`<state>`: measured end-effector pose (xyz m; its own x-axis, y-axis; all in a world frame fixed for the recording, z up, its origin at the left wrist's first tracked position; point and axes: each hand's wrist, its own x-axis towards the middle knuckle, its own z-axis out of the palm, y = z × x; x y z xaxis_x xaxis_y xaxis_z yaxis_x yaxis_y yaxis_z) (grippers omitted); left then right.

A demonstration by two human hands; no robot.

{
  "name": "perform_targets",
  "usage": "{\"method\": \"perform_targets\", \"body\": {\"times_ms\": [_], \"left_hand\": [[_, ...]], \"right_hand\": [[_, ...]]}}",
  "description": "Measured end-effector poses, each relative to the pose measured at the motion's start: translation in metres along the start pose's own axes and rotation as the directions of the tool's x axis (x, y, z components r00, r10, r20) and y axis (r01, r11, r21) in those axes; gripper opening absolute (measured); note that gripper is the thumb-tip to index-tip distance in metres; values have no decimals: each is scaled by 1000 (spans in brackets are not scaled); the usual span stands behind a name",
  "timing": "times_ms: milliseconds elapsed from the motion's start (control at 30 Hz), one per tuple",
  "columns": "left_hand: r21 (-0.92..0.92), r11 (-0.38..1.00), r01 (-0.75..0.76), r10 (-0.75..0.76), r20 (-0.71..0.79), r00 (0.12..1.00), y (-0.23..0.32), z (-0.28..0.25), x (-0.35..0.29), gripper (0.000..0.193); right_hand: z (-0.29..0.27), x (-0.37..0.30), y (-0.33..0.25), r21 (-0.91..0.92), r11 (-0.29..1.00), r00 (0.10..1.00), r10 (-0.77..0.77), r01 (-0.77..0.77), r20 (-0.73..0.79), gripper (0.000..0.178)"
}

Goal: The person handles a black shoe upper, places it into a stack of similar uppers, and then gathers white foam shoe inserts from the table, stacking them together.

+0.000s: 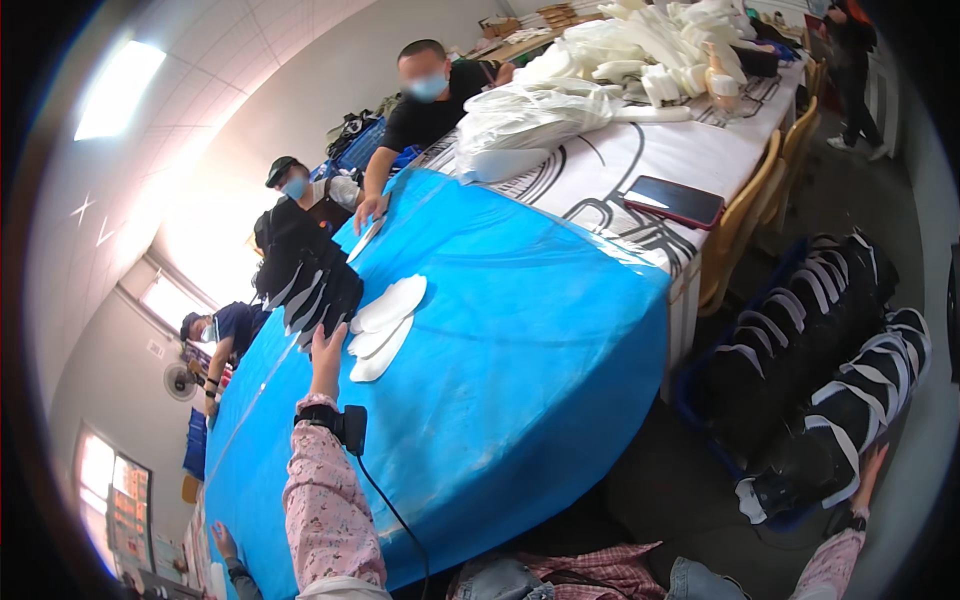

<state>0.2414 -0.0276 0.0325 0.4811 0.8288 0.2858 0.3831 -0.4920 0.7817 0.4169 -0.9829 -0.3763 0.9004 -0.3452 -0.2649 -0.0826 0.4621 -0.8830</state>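
My left hand [326, 362] reaches across the blue-covered table [480, 380] and touches the near end of a row of black shoe uppers [325, 290] with white edges. Its thumb and fingers are apart. Just to the right lie several white insoles [385, 325], overlapping. Low on the right, my right hand [872, 474] lies along the outer side of more black shoe uppers [850, 410] with white strips, its fingers stretched out. These uppers stand packed in rows in a dark blue crate [690, 390] beside the table.
Two masked people stand along the far-left side of the table; one person's hand [370, 212] rests on it. Another person [225, 335] bends farther left. A phone [675, 202], a bottle [722, 88] and a heap of white insoles [640, 50] lie on the white table. Yellow chairs [740, 230] stand alongside.
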Motion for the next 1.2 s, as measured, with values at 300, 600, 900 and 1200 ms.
{"method": "perform_targets", "body": {"times_ms": [300,600,900,1200], "left_hand": [[309,948,-76,164,-272,948,-51,-47,54,109],[490,827,-275,404,-179,897,-109,-68,92,77],[615,756,-224,383,-139,913,-56,-77,104,45],[854,417,-311,644,-37,764,-89,-72,103,19]], "right_hand": [[56,-86,-48,119,993,999,18,-13,-40,58],[32,-47,-116,-534,804,883,-423,262,-203,57],[285,-95,-162,-395,570,690,-643,721,332,51],[538,-305,-132,-133,620,494,-458,774,740,41]]}}
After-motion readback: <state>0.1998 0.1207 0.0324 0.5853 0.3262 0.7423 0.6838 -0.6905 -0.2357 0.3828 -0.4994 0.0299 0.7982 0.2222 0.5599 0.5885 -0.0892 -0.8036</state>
